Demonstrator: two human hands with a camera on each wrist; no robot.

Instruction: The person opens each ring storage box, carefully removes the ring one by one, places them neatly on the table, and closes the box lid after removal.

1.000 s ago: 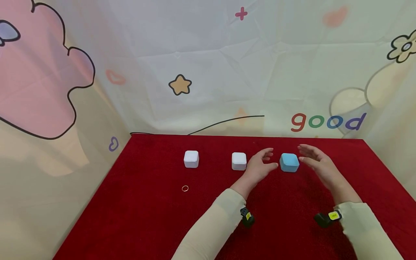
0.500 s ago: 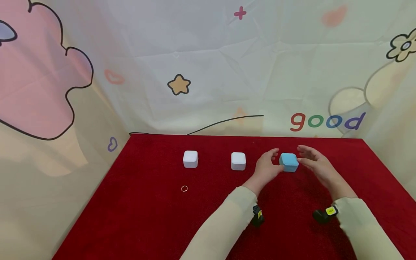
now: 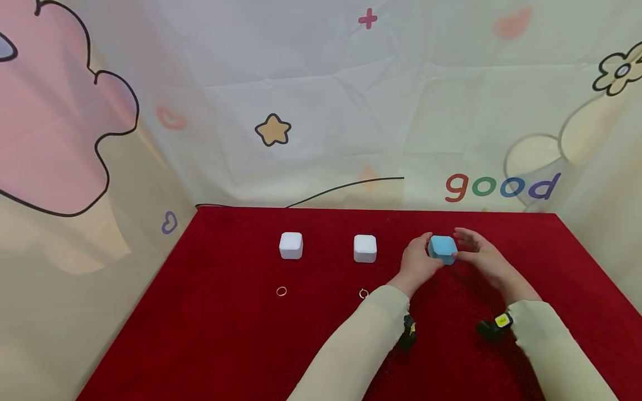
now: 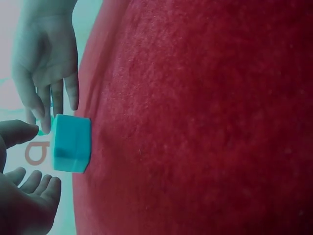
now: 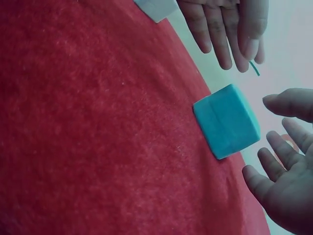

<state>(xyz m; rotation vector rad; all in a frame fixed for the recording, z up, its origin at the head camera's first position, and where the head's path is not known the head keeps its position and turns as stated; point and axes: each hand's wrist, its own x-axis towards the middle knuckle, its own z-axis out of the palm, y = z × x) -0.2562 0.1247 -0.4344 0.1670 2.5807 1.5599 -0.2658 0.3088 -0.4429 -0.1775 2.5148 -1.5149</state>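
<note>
A light blue box with rounded corners (image 3: pixel 442 249) sits at the right of the red cloth, between the two hands. My left hand (image 3: pixel 417 264) is at its left side, thumb toward the near face. My right hand (image 3: pixel 486 262) is at the right side, fingers spread. In the left wrist view the left hand (image 4: pixel 29 196) shows loosely bent fingers with a gap to the blue box (image 4: pixel 72 144). The right wrist view likewise shows the right hand (image 5: pixel 288 181) apart from the box (image 5: pixel 227 122). Whether any fingertip touches it cannot be told in the head view.
Two white boxes, a left one (image 3: pixel 291 245) and a middle one (image 3: pixel 365 248), stand in line with the blue box. A thin ring (image 3: pixel 281 291) lies before the left one. Another ring (image 3: pixel 363 293) lies beside the left sleeve. A printed curtain (image 3: pixel 321 111) hangs behind.
The left hand has moved right, away from the middle white box and up to the blue box. The right hand has come slightly closer. A second ring has come into sight by the left sleeve.
</note>
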